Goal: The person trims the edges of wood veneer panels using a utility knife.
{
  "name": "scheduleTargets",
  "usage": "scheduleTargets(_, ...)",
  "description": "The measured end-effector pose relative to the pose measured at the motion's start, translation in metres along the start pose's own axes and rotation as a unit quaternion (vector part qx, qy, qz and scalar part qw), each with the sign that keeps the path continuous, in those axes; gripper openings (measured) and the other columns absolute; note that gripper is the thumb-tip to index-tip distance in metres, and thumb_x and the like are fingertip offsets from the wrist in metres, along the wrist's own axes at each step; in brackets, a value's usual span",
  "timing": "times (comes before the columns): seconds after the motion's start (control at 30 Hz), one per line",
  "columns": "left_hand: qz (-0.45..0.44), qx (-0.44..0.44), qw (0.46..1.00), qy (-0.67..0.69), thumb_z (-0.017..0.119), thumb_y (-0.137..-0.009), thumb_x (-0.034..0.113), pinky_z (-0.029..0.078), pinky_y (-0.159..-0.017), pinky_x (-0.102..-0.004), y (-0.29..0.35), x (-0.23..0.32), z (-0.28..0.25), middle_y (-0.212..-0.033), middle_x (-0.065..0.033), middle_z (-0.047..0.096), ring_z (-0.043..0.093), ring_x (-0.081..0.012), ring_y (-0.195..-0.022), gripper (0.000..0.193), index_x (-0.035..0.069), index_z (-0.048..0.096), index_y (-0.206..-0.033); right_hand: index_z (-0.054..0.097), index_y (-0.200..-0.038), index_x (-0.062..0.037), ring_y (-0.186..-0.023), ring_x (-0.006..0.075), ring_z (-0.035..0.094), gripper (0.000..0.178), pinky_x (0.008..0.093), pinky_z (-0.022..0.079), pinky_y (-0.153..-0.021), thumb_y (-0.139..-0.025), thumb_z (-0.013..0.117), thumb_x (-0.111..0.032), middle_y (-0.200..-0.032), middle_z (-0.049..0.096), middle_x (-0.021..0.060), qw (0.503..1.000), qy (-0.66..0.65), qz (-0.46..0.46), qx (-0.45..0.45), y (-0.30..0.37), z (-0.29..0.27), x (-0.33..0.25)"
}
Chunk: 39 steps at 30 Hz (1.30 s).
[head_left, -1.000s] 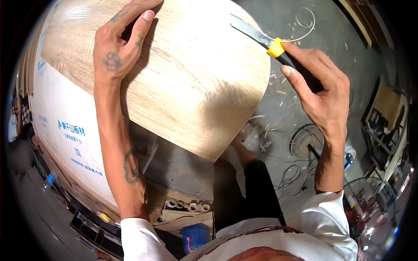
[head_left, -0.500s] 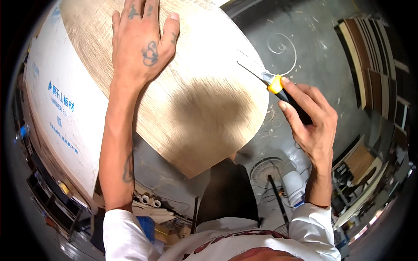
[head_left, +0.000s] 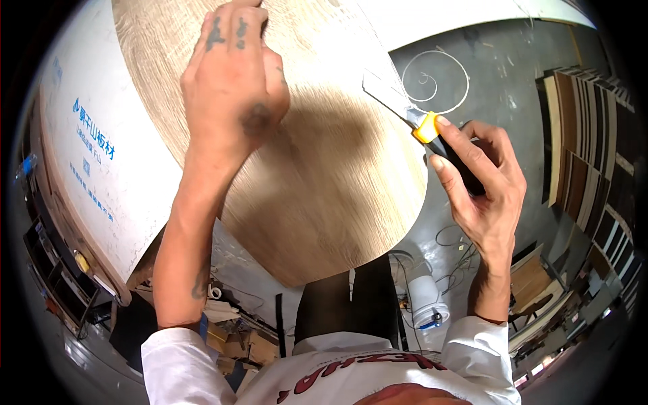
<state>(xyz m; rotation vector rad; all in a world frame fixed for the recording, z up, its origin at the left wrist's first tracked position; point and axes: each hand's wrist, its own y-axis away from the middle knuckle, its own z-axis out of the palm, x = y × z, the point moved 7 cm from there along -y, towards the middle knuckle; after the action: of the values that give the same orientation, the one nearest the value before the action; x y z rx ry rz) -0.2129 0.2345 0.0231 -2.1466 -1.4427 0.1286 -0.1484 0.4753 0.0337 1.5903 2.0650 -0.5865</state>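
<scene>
A wood-grain board (head_left: 317, 202) with a rounded edge lies before me. On its far left part rests my left hand (head_left: 233, 84), back up, with fingers curled and the thumb drawn in. Whatever is under those fingers, if anything, is hidden. My right hand (head_left: 489, 179) is closed around a utility knife (head_left: 426, 128) with a black and yellow handle. Its blade is out and slants over the board's right edge. Beside the blade, a thin pale strip (head_left: 466, 81) curls in a spiral off that edge.
A white panel (head_left: 111, 175) with blue print stands at left. Stacked board strips (head_left: 580, 148) lie on the floor at right. Below are a white bucket (head_left: 424, 297), cables and wood scraps (head_left: 250, 334). Another white panel (head_left: 466, 20) shows at the top.
My left hand has gone from flat with spread fingers to curled, and sits slightly further right and lower. The board appears shifted right and down. The knife stays in my right hand at the edge.
</scene>
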Motion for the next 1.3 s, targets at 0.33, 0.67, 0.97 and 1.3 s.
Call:
scheduleTargets(0.33,-0.009,0.003,0.999,-0.034,0.048,-0.084,-0.002,0.050,-0.106,-0.0453,0.006,-0.013,-0.002,-0.124,-0.0216,0.065,0.066,-0.0362,-0.115,0.027,-0.003,0.062,-0.106,0.077,-0.117,-0.0157,-0.076,0.0196,0.062,0.035,0.0319,0.053,-0.065,-0.083,0.080,-0.022,-0.094,0.064,0.0076,0.998,0.010,-0.055,0.006,-0.070,0.015,-0.014)
scheduleTargets(0.67,-0.041,-0.056,0.997,0.025,0.065,-0.080,0.009,0.032,-0.117,-0.0569,0.013,-0.016,0.008,-0.136,-0.0202,0.053,0.049,-0.0343,-0.136,0.039,0.002,0.049,-0.116,0.077,-0.116,-0.0142,-0.071,0.0180,0.063,0.032,0.0306,0.052,-0.064,-0.089,0.075,-0.032,-0.095,0.068,0.0058,0.996,0.018,-0.084,0.023,-0.169,0.038,-0.031)
scheduleTargets(0.97,-0.007,-0.115,0.993,0.012,0.060,-0.084,0.015,0.036,-0.111,-0.0637,-0.001,-0.012,-0.003,-0.125,-0.0269,0.063,0.056,-0.0411,-0.125,0.028,-0.005,0.070,-0.100,0.076,-0.119,-0.0172,-0.073,0.0216,0.063,0.035,0.0352,0.051,-0.068,-0.091,0.071,-0.038,-0.094,0.068,0.0049,0.992,0.038,-0.115,0.032,-0.285,0.064,-0.046)
scheduleTargets(1.3,-0.062,-0.166,0.982,0.068,0.061,-0.087,0.008,0.032,-0.115,-0.0614,0.001,-0.016,-0.002,-0.132,-0.0246,0.058,0.051,-0.0382,-0.131,0.025,-0.010,0.069,-0.103,0.075,-0.122,-0.0175,-0.073,0.0204,0.061,0.037,0.0353,0.050,-0.067,-0.093,0.070,-0.039,-0.094,0.067,0.0044,0.991,0.047,-0.123,0.007,-0.441,0.096,-0.076)
